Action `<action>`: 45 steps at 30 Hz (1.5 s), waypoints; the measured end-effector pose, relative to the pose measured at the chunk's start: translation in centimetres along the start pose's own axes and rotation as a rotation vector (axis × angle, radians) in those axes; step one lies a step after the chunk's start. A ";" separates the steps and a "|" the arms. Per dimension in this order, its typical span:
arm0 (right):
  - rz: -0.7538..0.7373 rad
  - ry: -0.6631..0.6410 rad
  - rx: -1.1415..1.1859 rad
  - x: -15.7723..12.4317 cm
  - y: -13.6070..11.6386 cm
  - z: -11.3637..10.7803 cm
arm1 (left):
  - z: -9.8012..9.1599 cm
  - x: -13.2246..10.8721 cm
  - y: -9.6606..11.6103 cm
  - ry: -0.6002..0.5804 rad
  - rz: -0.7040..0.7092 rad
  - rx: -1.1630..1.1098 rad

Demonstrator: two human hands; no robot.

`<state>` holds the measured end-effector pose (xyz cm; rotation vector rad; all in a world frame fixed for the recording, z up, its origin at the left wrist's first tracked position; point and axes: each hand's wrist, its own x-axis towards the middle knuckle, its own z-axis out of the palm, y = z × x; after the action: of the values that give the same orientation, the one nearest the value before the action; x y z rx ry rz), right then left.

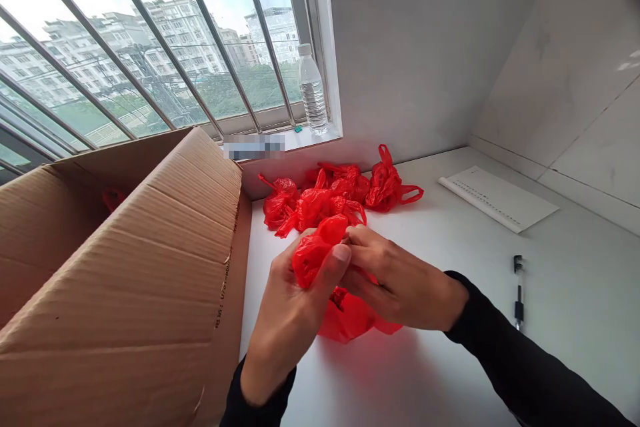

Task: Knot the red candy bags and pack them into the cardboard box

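Observation:
Both my hands hold one red plastic bag (345, 317) above the white table (450, 373). My left hand (290, 313) is closed, its thumb and fingers pinching the bunched upper part of the bag. My right hand (395, 280) is closed too, its fingertips gripping the same bunched top from the right. The bag's lower part hangs under my hands and touches the table. Several knotted red bags (325, 200) lie in a heap just behind my hands, near the wall.
A large open cardboard box (125, 267) stands at the left, something red showing inside. A water bottle (313, 90) stands on the window sill. A white sheet of paper (497, 197) and a pen (519, 290) lie at the right of the table.

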<state>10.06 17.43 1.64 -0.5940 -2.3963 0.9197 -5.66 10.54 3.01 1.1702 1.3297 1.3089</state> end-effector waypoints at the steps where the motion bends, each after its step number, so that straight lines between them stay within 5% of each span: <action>1: -0.002 -0.019 -0.007 0.0 -0.1 0.0 | 0.1 0.0 0.1 0.003 0.004 0.019; 8: 0.030 -0.023 0.040 0.0 -0.4 -0.3 | -0.2 0.4 -1.2 0.075 -0.009 -0.169; 16: 0.167 0.328 0.169 0.0 -0.4 -0.4 | -0.6 0.1 -1.5 0.084 -0.134 -0.265; 21: 0.225 0.414 0.213 0.0 -0.4 0.6 | -0.5 -0.3 -1.1 0.097 -0.142 -0.271; 30: 0.024 0.498 0.272 -0.3 -0.8 -0.2 | -0.5 -0.2 -1.0 -0.037 -0.096 -0.364; 38: -0.016 0.265 0.274 -0.9 -0.9 -1.4 | -1.4 0.3 -0.6 -0.120 -0.023 -0.266; 45: 0.127 0.092 0.387 0.0 0.4 -0.9 | -2.2 0.1 -0.4 -0.167 0.098 0.038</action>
<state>10.68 18.13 1.92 -0.6248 -2.0409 1.3380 -7.83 10.33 2.63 1.3549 1.1942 1.2300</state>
